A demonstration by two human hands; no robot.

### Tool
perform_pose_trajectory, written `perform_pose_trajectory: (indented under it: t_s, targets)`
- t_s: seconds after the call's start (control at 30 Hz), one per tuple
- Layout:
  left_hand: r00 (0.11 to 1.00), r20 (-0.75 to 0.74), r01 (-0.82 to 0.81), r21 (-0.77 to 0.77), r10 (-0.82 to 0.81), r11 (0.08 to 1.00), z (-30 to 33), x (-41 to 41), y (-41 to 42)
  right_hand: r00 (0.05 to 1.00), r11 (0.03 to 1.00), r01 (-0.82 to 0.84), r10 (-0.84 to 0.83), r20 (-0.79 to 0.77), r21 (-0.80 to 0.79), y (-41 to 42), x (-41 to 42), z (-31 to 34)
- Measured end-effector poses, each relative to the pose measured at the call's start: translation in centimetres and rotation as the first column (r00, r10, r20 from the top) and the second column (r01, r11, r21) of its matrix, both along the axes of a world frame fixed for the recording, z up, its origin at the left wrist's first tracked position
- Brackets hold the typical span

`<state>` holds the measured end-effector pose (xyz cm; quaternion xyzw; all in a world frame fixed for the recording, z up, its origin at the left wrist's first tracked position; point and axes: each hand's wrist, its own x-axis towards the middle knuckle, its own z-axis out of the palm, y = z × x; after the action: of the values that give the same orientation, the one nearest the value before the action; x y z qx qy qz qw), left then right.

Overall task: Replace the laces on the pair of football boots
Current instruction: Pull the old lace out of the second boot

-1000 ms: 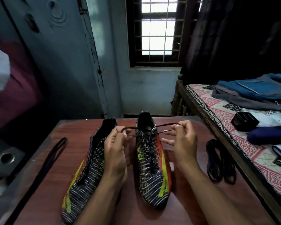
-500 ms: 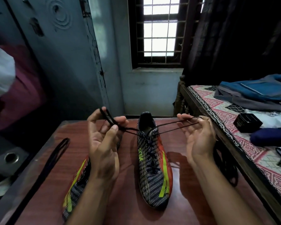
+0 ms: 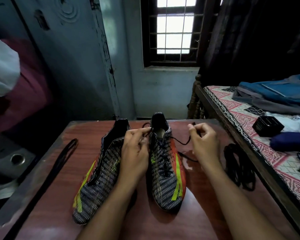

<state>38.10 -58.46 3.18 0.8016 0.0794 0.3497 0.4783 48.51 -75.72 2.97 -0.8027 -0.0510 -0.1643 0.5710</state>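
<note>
We see a reddish-brown wooden table (image 3: 206, 213) | on it two football boots side by side, toes toward 6 o'clock: left boot (image 3: 100, 174), right boot (image 3: 166, 174) | a flat black lace (image 3: 62, 158) at 9 o'clock | a bundle of black laces (image 3: 239, 168) at 3 o'clock

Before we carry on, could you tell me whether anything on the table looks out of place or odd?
Only the left boot: it lies tilted on its side with no lace visible, while the right boot stands upright and laced. Loose black laces lie bundled beside the right hand.
</note>
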Motion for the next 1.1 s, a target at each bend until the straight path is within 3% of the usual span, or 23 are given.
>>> perform_pose_trajectory:
  t_s: [0.07, 0.17, 0.2, 0.27, 0.37, 0.43, 0.5, 0.67, 0.83, 0.97, 1.1]
  targets:
    - [0.997, -0.035, -0.065, 0.034, 0.066, 0.997, -0.5, 0.0, -0.5, 0.998, 0.973, -0.02, 0.034, 0.058, -0.23, 0.5, -0.8, 0.1]
    - [0.996, -0.02, -0.091, -0.135, 0.089, 0.987, -0.6, -0.2, -0.7, 0.994, 0.897, 0.063, -0.018, 0.105, -0.438, 0.9, -1.8, 0.2]
    - [0.997, -0.017, -0.076, -0.16, 0.075, 0.984, -0.6, -0.3, -0.8, 0.989, 0.896, 0.106, -0.049, 0.141, -0.43, 0.8, -2.0, 0.4]
    - [0.996, -0.012, -0.085, -0.059, 0.084, 0.995, -0.6, -0.3, -0.9, 0.95, 0.938, 0.144, -0.042, 0.31, -0.315, 0.6, -2.4, 1.3]
    - [0.98, 0.066, -0.199, 0.214, 0.19, 0.956, -0.8, -0.4, -1.0, 0.833, 0.968, -0.065, 0.186, 0.52, -0.243, 0.6, -3.0, 1.9]
    - [0.965, 0.096, -0.262, 0.327, 0.245, 0.908, -0.6, -0.6, -1.1, 0.81, 0.898, -0.25, 0.399, 0.429, -0.363, 1.3, -3.7, 1.7]
    - [0.96, 0.127, -0.28, 0.366, 0.251, 0.888, -0.6, -0.7, -1.1, 0.814, 0.817, -0.356, 0.509, 0.278, -0.455, 2.0, -3.8, 1.1]
    - [0.974, 0.151, -0.21, 0.292, 0.171, 0.933, -0.4, -0.8, -0.8, 0.829, 0.809, -0.345, 0.501, 0.25, -0.476, 1.7, -3.3, 1.1]
    - [0.999, 0.034, -0.02, 0.301, 0.01, 0.953, -1.2, -0.3, -1.0, 0.872, 0.824, -0.328, 0.452, 0.188, -0.462, 1.7, -3.6, 1.0]
    - [1.0, 0.011, -0.01, 0.276, 0.007, 0.961, -1.5, 0.0, -0.6, 0.881, 0.824, -0.35, 0.451, 0.143, -0.447, 1.6, -3.4, 0.9]
    - [1.0, 0.015, -0.019, 0.275, 0.015, 0.961, -1.7, 0.0, -0.6, 0.846, 0.777, -0.317, 0.49, 0.208, -0.544, 1.7, -3.6, 1.1]
